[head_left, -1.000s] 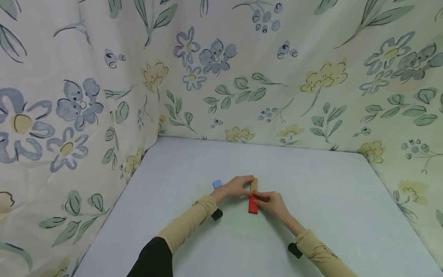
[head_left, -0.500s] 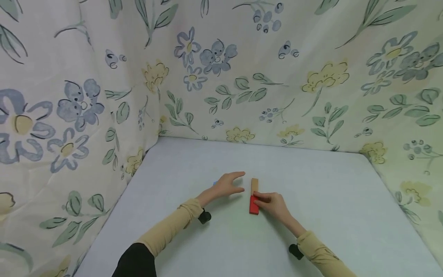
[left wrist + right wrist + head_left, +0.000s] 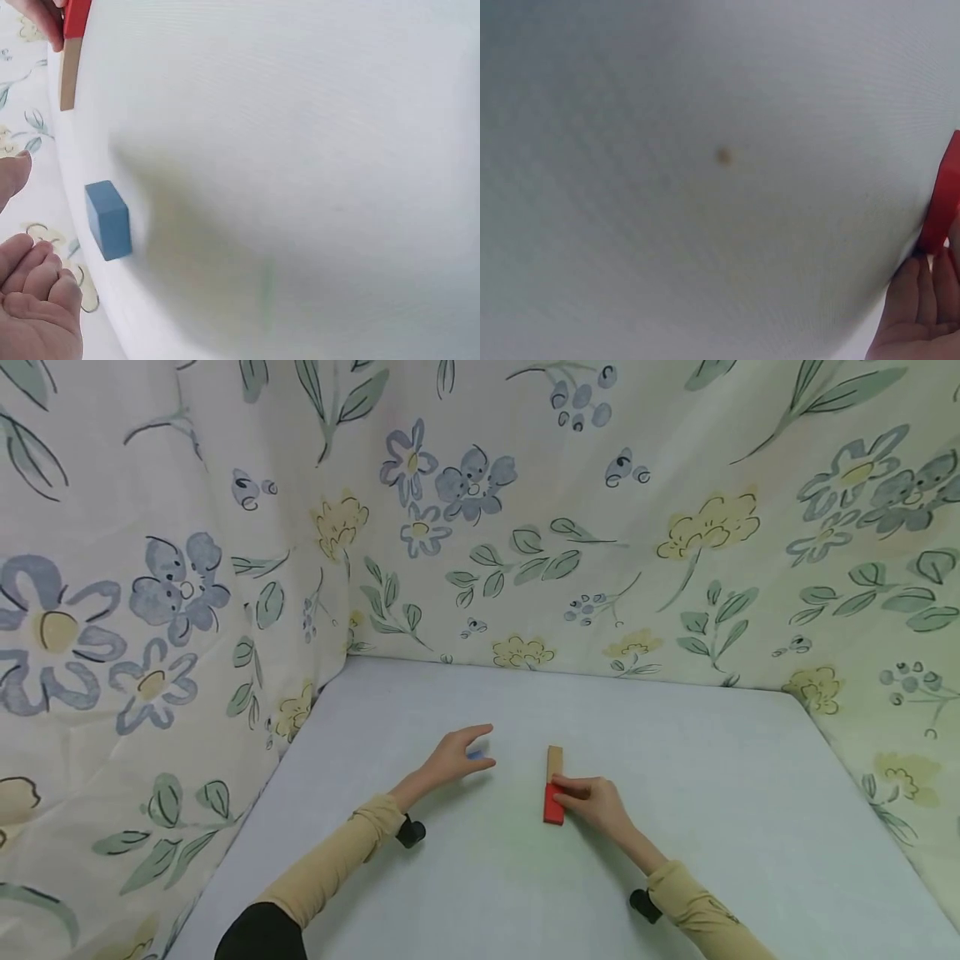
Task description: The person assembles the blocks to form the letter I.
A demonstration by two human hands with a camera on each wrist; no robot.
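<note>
In the head view my right hand (image 3: 600, 803) has thumb and fingers at the near part of a red block (image 3: 553, 811), pinching it on the table. A natural-wood block (image 3: 555, 762) stretches away from the red one's far end, in line with it. My left hand (image 3: 448, 757) reaches over the table with thumb and fingers apart, holding nothing. A blue block (image 3: 476, 755) shows between its thumb and fingers. The left wrist view has this blue block (image 3: 109, 221) whole, apart from the left hand's fingers (image 3: 34, 277). At the right wrist view's edge, fingers touch the red block (image 3: 943, 202).
A white table (image 3: 675, 752) carries the blocks. Floral cloth (image 3: 480, 527) hangs behind it and along its left side. Dark wrist cameras (image 3: 411, 832) sit under both forearms, low over the table.
My left hand has let go near the wood block and moved left to the blue block, fingers spread. My right hand has stayed at the red block.
</note>
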